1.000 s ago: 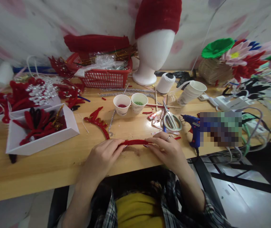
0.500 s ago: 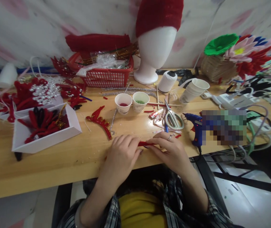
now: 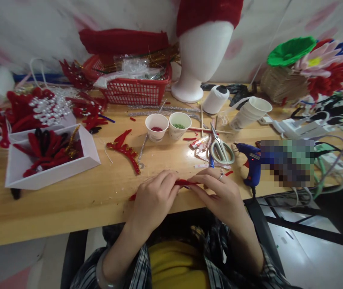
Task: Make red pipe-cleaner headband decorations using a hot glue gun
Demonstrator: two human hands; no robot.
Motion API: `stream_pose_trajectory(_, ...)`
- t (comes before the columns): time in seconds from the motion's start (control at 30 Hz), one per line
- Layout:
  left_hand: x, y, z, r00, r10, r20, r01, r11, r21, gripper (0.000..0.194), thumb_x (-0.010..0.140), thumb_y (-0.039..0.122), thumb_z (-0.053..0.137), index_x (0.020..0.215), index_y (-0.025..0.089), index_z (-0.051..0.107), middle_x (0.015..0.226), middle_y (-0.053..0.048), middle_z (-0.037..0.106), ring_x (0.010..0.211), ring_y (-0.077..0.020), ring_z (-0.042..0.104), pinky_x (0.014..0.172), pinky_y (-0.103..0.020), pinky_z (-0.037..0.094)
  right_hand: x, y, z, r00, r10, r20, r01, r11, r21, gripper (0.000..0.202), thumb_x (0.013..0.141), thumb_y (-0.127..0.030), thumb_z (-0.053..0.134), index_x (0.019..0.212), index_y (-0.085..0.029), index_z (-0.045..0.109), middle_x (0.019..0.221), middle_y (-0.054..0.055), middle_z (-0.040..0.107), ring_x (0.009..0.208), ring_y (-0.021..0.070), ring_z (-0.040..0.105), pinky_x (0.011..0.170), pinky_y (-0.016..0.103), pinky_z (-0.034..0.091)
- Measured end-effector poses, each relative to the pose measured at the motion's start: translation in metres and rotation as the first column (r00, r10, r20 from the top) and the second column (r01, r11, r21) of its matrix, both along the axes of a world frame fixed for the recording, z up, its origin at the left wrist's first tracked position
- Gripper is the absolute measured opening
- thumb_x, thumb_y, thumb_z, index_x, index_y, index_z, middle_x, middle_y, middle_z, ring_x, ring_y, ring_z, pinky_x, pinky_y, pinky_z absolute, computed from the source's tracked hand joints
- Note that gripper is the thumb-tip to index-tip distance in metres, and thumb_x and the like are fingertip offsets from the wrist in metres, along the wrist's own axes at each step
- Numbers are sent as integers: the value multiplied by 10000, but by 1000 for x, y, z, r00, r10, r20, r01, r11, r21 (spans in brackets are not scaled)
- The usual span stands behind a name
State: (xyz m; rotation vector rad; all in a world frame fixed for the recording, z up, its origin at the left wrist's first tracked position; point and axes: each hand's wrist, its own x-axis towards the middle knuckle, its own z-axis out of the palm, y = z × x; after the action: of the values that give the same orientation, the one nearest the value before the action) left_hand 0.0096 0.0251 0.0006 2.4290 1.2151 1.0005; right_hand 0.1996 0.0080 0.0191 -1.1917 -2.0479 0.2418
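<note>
Between my two hands, above the table's front edge, runs a red fuzzy pipe cleaner (image 3: 185,182). My left hand (image 3: 157,196) is closed on its left part, and my right hand (image 3: 218,192) pinches the right part between thumb and fingers. Most of the strip is hidden by my fingers; a bit of red sticks out to the left of my left hand. Beyond my left hand lies a red curved piece edged with gold beads (image 3: 126,150). Scissors (image 3: 221,149) rest past my right hand, and a blue glue gun (image 3: 252,160) lies to its right.
Two paper cups stand ahead, one with red beads (image 3: 157,128), one with green beads (image 3: 179,126). A white box (image 3: 53,172) of red and black pieces sits at left. Behind are a red basket (image 3: 135,91), a foam head (image 3: 203,52), a thread spool (image 3: 216,99) and stacked cups (image 3: 251,113).
The camera view has shifted slightly. Both hands stay on the red pipe cleaner, which now looks a little more bent between them, and more red shows left of my left hand.
</note>
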Motion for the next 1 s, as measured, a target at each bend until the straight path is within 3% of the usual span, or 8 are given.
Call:
stream_pose_trajectory(0.2,1,0,1,999,19,-46,-19,1000,12,233,839,57,658,1035,174,614,1159,-69,730,861,-233,746,705,-354,627,0,2,0,1000,7,-7,-7,1000,-3,66,913,-114,654,913,-180,665,809,26,665,750,152,649,668,274,531)
stream_pose_trajectory(0.57,2,-2,6,995,40,-94,-42,999,-17,126,853,76,635,904,189,613,1301,-85,680,830,-222,744,676,-349,629,0,-2,-1,998,-46,33,46,999,5,90,896,-92,666,879,-178,647,800,22,658,764,162,637,691,280,511)
stream_pose_trajectory(0.93,1,-3,-3,998,53,28,-50,994,-94,284,935,134,541,1208,209,511,1241,-93,676,1130,-240,681,893,-396,612,1,-1,-2,998,-55,5,55,998,-9,79,927,-113,629,886,-173,659,797,30,666,746,160,622,677,268,487)
stream_pose_trajectory(1.0,-1,-3,-5,997,60,50,-54,992,-111,252,943,165,543,1187,226,520,1248,-84,670,1146,-236,673,912,-398,605,1,-1,-1,998,-60,3,60,998,-8,90,940,-133,619,875,-179,663,780,26,663,724,159,614,667,272,477)
